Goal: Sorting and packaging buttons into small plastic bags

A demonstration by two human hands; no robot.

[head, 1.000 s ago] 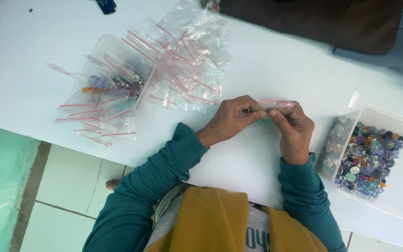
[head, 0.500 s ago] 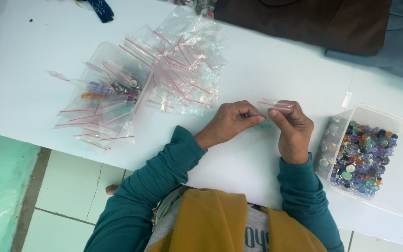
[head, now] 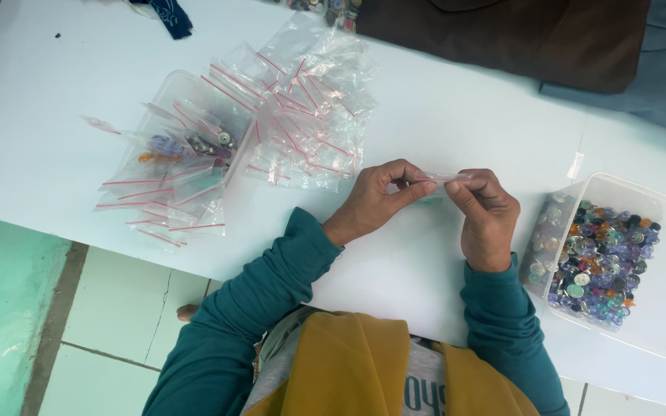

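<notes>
Both my hands pinch a small clear zip bag (head: 441,179) with a red seal strip, held just above the white table (head: 441,108). My left hand (head: 375,199) grips the bag's left end between thumb and fingers. My right hand (head: 487,217) grips its right end. Something small and teal shows under the bag between my fingers; I cannot tell what it is. To the right, a clear plastic tub (head: 660,308) holds several coloured buttons (head: 599,262).
A heap of empty clear zip bags (head: 306,108) lies at the left, partly over a clear tub (head: 186,142) with a few filled bags. A dark brown cloth (head: 518,35) lies at the far edge. Tiled floor (head: 117,308) lies below the table edge.
My hands stay together on the small bag, fingers shifting slightly along its top. The camera view has drifted a little.
</notes>
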